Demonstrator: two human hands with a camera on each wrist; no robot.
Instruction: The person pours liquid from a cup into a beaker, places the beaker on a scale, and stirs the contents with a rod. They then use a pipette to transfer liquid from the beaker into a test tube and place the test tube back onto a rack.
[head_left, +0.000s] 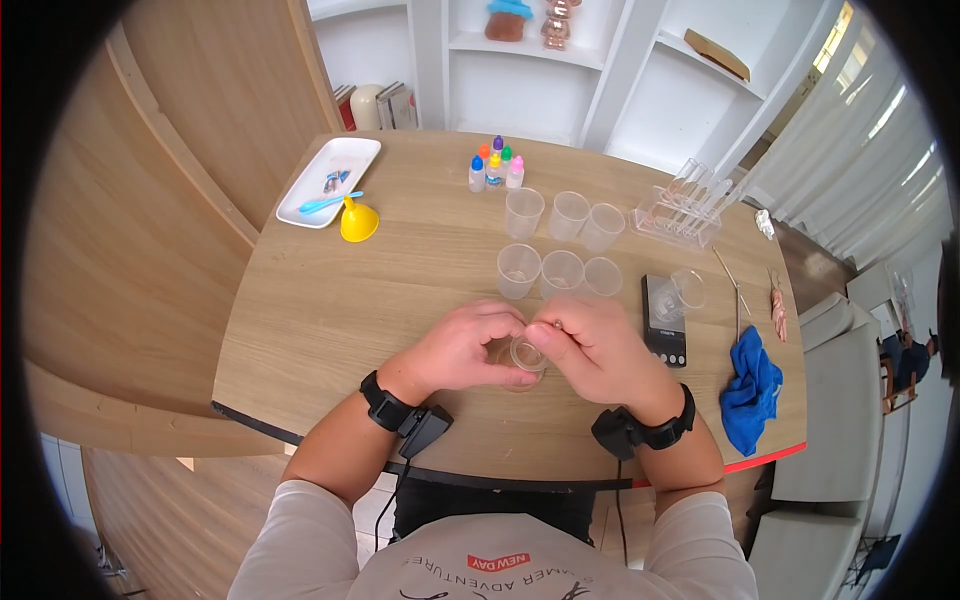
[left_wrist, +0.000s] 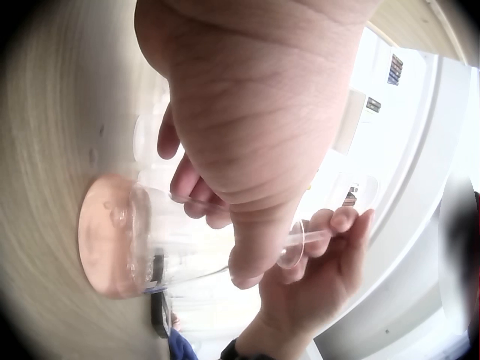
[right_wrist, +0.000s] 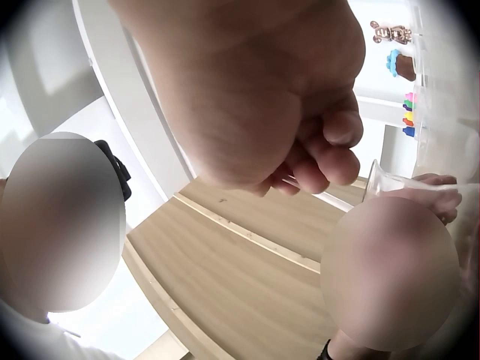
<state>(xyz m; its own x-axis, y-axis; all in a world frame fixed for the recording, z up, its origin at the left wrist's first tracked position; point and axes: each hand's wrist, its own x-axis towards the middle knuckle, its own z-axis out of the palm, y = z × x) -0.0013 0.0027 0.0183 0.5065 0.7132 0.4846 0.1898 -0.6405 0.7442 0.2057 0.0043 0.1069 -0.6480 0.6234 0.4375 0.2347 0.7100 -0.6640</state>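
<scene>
A clear conical flask with pinkish-orange liquid in its base stands on the table, in front of the person. My left hand grips it round the neck, fingers on one side and thumb on the other. Over its mouth, my right hand pinches a thin clear stirring rod between thumb and fingertips. The rod passes down through the flask rim in the left wrist view; the left thumb hides part of it. In the right wrist view, the right hand's curled fingers hang above the flask's rim.
Several clear plastic cups stand just beyond the hands. Right of them are a black scale bearing a cup, a test tube rack and a blue cloth. Dropper bottles, a yellow funnel and a white tray stand farther back.
</scene>
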